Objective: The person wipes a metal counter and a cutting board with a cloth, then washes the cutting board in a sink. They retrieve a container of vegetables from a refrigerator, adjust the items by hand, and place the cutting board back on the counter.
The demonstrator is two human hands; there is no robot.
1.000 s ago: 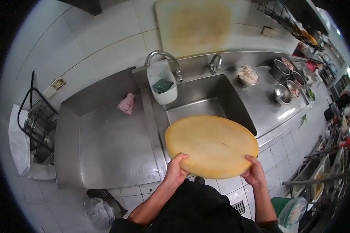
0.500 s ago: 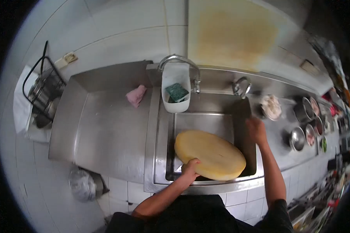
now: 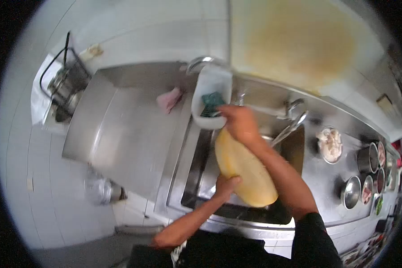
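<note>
My left hand (image 3: 228, 186) grips the near-left edge of a thick, round, yellowish cutting board (image 3: 247, 172), thumb on its face. The board is tilted above the steel sink basin (image 3: 196, 185). My right hand (image 3: 240, 125) reaches over the board's far end to a white plastic container (image 3: 200, 96). Its fingers pinch the edge of a green scouring pad (image 3: 211, 102) inside; the fingertips are slightly blurred. From the right faucet (image 3: 295, 106) a bright streak that looks like running water slants down behind my right forearm.
A pink cloth (image 3: 169, 100) lies on the steel counter (image 3: 125, 129) at left. To the right stand a bowl of pale food (image 3: 330, 145), a metal bowl (image 3: 351, 193) and several other containers. A second curved faucet (image 3: 205, 60) rises behind the white container.
My right hand has moved left from the sink's right side to the scouring pad. The board has turned and tilted more steeply in my left hand. A water-like streak now shows at the right faucet.
</note>
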